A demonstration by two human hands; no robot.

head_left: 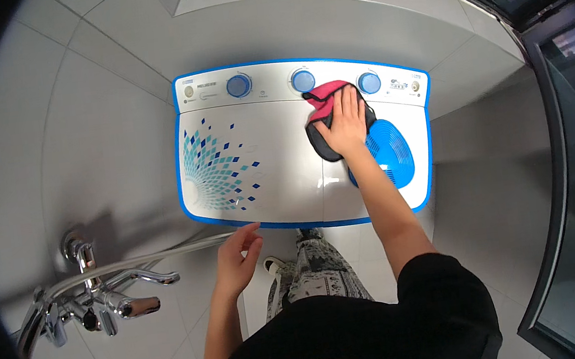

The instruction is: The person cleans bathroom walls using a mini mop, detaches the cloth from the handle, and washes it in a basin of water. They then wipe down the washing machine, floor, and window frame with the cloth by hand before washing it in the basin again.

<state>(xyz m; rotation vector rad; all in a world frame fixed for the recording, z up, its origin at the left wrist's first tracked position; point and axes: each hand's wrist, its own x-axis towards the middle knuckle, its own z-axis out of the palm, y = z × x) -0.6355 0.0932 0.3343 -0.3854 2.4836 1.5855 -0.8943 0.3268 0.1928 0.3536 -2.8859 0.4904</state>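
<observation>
A white twin-tub washing machine (278,159) with blue edging stands in front of me. My right hand (346,124) lies flat, fingers stretched, on a pink and dark grey cloth (321,110). The cloth is pressed on the lid, just below the middle knob (302,80) and the right knob (369,83). Beside it on the right is a round blue vented cover (392,153), partly hidden by my forearm. My left hand (240,252) is at the machine's front edge, fingers loosely bent and apart, holding nothing. One fingertip appears to touch the blue rim.
A chrome wall tap (103,300) with a hose (147,257) juts out at the left, close to my left forearm. A tiled ledge (325,15) runs behind the machine. At the right stands a dark-framed glass door (563,233). My feet are on the tiled floor below.
</observation>
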